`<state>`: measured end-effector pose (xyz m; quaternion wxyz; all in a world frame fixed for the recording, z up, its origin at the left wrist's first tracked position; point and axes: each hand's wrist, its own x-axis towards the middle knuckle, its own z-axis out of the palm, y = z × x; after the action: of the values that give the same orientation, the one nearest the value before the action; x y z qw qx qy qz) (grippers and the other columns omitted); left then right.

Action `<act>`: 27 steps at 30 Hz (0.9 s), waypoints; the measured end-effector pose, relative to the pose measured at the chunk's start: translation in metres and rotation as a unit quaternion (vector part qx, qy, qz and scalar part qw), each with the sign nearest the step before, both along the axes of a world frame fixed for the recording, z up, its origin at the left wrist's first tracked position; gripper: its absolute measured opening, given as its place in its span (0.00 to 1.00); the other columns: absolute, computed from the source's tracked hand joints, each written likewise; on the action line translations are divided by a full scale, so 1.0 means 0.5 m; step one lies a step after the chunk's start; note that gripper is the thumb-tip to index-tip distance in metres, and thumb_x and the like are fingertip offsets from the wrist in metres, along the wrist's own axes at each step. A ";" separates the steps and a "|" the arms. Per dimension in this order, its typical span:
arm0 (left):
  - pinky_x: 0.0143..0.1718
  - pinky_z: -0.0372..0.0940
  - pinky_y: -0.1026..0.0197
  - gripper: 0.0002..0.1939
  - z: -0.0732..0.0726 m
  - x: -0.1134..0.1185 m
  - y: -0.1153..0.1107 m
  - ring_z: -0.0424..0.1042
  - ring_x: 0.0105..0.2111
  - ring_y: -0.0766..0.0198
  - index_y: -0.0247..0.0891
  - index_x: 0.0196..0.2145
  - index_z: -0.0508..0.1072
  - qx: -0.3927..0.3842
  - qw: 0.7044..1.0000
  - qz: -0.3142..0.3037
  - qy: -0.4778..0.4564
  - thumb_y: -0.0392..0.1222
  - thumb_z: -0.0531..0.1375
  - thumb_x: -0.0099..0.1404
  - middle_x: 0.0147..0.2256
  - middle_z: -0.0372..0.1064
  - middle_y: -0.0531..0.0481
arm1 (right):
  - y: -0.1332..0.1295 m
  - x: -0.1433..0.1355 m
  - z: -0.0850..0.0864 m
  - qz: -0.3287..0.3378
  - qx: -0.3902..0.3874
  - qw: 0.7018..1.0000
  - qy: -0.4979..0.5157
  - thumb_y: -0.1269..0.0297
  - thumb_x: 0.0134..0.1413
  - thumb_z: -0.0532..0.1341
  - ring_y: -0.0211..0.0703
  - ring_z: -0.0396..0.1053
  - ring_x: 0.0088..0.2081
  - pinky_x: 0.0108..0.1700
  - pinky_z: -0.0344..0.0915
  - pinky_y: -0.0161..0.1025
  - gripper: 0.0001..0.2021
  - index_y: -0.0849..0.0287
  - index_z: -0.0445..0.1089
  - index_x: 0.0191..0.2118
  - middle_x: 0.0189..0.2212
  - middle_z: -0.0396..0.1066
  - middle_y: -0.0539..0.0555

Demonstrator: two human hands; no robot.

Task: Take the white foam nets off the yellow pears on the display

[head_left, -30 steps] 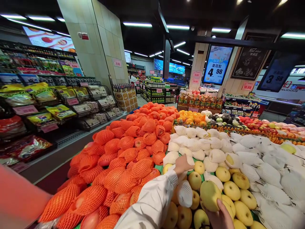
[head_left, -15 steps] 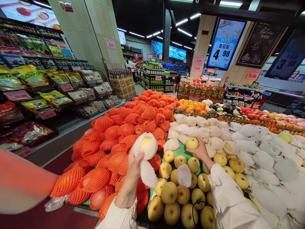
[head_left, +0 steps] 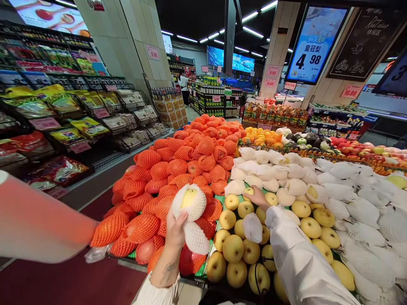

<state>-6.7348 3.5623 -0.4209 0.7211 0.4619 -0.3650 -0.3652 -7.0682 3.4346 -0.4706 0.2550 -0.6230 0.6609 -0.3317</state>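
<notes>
My left hand (head_left: 176,228) is closed around a yellow pear (head_left: 190,198) wrapped in a white foam net (head_left: 199,204). A second, loose white foam net (head_left: 196,238) hangs below it from the same hand. Farther forward, my right hand (head_left: 259,198) grips a bare yellow pear (head_left: 248,192) at the back of the bare pears, beside the wrapped ones; part of its grip is hidden by the hand itself. Several bare pears (head_left: 233,248) lie in rows nearer to me, and one empty foam net (head_left: 252,227) rests on top of them.
Fruit in orange foam nets (head_left: 149,231) is heaped on the left. White-wrapped pears (head_left: 365,237) fill the right side. Oranges (head_left: 259,137) sit behind. A pale rounded panel (head_left: 41,220) juts in at the left, and shelves of packets (head_left: 68,135) stand beyond.
My right hand has lowered its pear to the back of the bare pears, slightly left. My left hand still holds the wrapped pear and loose net. The view has shifted a little.
</notes>
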 end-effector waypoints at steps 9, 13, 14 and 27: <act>0.58 0.72 0.44 0.31 -0.020 -0.100 -0.001 0.76 0.53 0.44 0.42 0.48 0.78 0.051 0.994 -0.096 -0.010 0.66 0.68 0.55 0.49 0.79 0.39 | 0.090 0.020 0.111 0.002 -0.028 0.998 -0.063 0.63 0.46 0.73 0.59 0.74 0.55 0.65 0.64 0.59 0.18 0.55 0.73 0.44 0.47 0.76 0.58; 0.60 0.71 0.44 0.33 0.001 -0.169 0.021 0.76 0.56 0.42 0.39 0.51 0.78 0.066 0.982 -0.177 -0.007 0.64 0.69 0.55 0.53 0.77 0.37 | 0.254 0.065 0.219 0.120 -0.093 0.971 -0.183 0.52 0.68 0.61 0.51 0.75 0.55 0.58 0.73 0.51 0.17 0.52 0.75 0.56 0.56 0.75 0.59; 0.60 0.70 0.43 0.34 0.008 -0.189 0.030 0.76 0.56 0.42 0.38 0.51 0.79 0.062 0.975 -0.212 -0.001 0.64 0.69 0.55 0.53 0.77 0.37 | 0.298 0.070 0.240 0.162 -0.124 0.963 -0.175 0.52 0.69 0.61 0.51 0.74 0.56 0.56 0.74 0.50 0.16 0.52 0.76 0.55 0.58 0.74 0.59; 0.52 0.71 0.48 0.38 0.087 -0.381 0.153 0.75 0.47 0.47 0.34 0.52 0.77 0.030 0.889 -0.433 -0.146 0.71 0.65 0.61 0.47 0.77 0.39 | 0.534 -0.048 0.219 -0.013 0.019 0.945 -0.327 0.51 0.43 0.77 0.51 0.77 0.43 0.43 0.80 0.47 0.39 0.51 0.65 0.60 0.46 0.77 0.56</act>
<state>-6.9254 3.6387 -0.3772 0.4160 0.3277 -0.6191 -0.5799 -7.0920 3.7017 -0.3612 0.4644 -0.4665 0.5557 -0.5078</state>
